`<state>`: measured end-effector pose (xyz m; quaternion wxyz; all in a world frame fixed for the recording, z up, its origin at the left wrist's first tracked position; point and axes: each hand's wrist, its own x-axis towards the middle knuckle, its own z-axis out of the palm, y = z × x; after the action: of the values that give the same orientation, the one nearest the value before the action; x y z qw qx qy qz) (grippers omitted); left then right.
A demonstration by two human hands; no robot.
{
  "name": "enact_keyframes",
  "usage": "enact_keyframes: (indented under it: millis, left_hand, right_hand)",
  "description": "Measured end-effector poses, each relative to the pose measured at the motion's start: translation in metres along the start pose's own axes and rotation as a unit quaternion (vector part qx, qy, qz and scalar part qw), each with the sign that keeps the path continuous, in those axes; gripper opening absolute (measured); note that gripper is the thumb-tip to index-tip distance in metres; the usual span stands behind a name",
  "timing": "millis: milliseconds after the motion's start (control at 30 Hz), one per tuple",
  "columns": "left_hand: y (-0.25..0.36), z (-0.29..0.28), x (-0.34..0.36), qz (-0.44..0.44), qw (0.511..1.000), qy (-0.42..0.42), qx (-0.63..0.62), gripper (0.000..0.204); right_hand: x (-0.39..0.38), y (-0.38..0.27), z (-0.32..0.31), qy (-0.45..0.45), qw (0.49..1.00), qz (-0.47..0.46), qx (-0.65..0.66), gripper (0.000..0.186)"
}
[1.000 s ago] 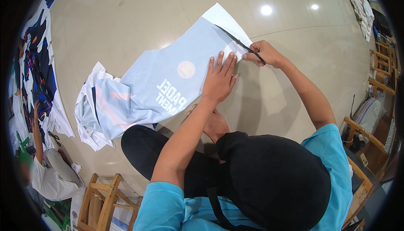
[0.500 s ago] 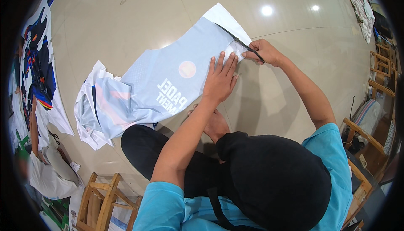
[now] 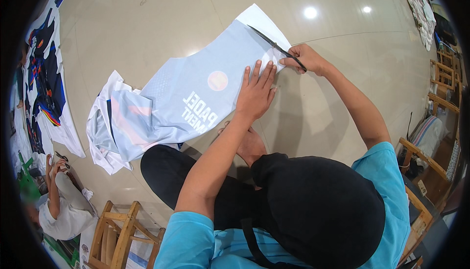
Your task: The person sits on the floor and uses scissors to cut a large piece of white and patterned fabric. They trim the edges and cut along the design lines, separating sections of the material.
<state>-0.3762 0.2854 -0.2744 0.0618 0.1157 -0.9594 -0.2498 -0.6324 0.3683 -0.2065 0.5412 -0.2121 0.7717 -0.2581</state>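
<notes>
Slightly toward 10 o'clock, the scissors and the right hand have been shifted since the earlier frame, while the left hand and the cloth have been kept in place; between 8 and 9 o'clock, near the frame's edge, a co-worker's hand has been brought close to dark shears. The scissors are held in the right hand, which is curled closed about the handle end; how far the blades are parted cannot be told. They are pointed from that hand toward 10 o'clock, and by their long axis, 4 to 10, the cloth's upper end is crossed, close to where pale blue is met by white. The cloth is spread on the floor, its own length set from between 1 and 2 down to between 7 and 8, nearly square to the scissors. From the right hand, its bulk is found between 8 and 9; to that bulk the left hand is nearer. The left hand is laid flat and open, nothing gripped, its fingers rested on the cloth and aimed at 1. From it, the bulk is placed at 9, the crumpled end between 8 and 9, and the scissors at 1.
</notes>
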Motion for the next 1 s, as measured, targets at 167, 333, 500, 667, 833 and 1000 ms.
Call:
enact_keyframes:
  millis: [167,333,500,667,833,1000]
  left_hand:
    - [0.0,0.0,0.001,0.001,1.0,-0.004,-0.001,0.071]
    - [0.001,-0.001,0.002,0.001,1.0,0.007,-0.026,0.069]
    - [-0.03,-0.021,0.024,-0.095,0.97,0.174,-0.143,0.052]
    - [-0.09,-0.062,0.087,-0.25,0.935,0.251,-0.003,0.041]
    - [-0.099,-0.069,0.117,-0.275,0.953,0.123,0.0,0.04]
    - [-0.098,-0.07,0.129,-0.305,0.951,0.055,0.005,0.037]
  right_hand:
    - [0.006,-0.006,-0.003,-0.004,1.0,-0.001,-0.009,0.039]
    - [0.009,-0.005,-0.002,-0.005,1.0,-0.001,0.013,0.04]
    - [0.008,-0.002,-0.004,-0.014,1.0,-0.001,0.008,0.042]
    - [0.01,-0.001,-0.002,-0.014,1.0,-0.005,0.001,0.041]
    - [0.009,-0.001,-0.005,-0.018,1.0,0.0,0.008,0.041]
    - [0.012,0.002,-0.007,-0.02,1.0,0.007,0.006,0.041]
